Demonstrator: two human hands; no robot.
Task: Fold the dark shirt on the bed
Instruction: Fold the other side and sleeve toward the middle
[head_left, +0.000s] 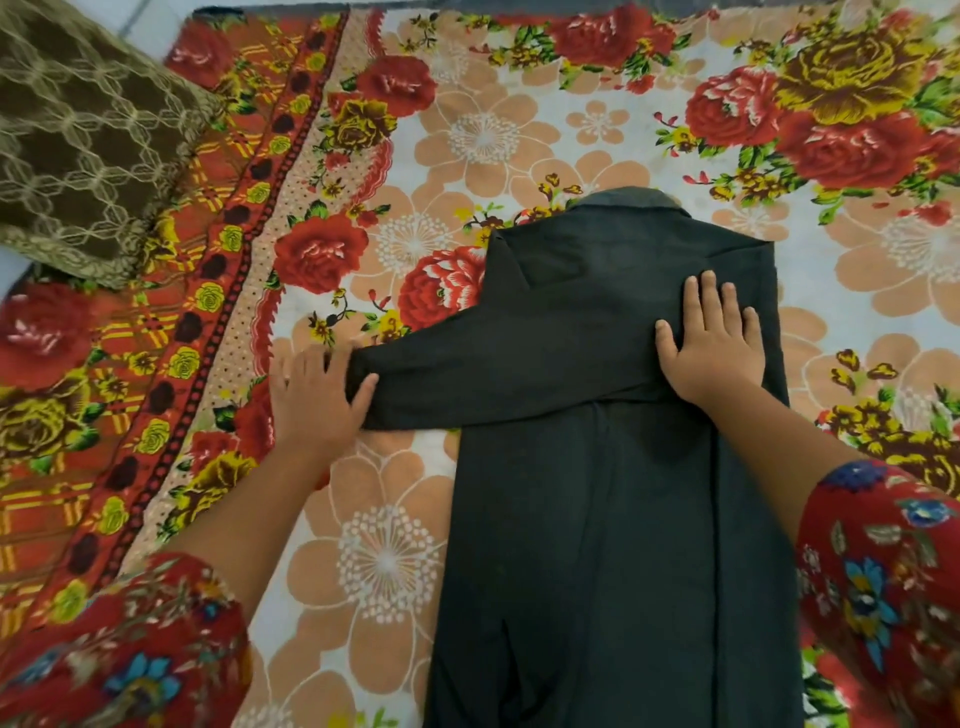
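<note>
The dark shirt (613, 519) lies flat on the bed, collar at the far end, its body running toward me. Both long sides look folded inward. One sleeve (493, 374) lies across the chest and sticks out to the left. My left hand (317, 400) grips the cuff end of that sleeve, thumb on top of the cloth. My right hand (714, 343) rests flat on the upper right part of the shirt with fingers spread, pressing it down.
The bed is covered by a floral sheet (467, 130) with red and peach flowers. A brown patterned cushion (88, 124) sits at the far left corner. My red floral sleeves frame the bottom corners.
</note>
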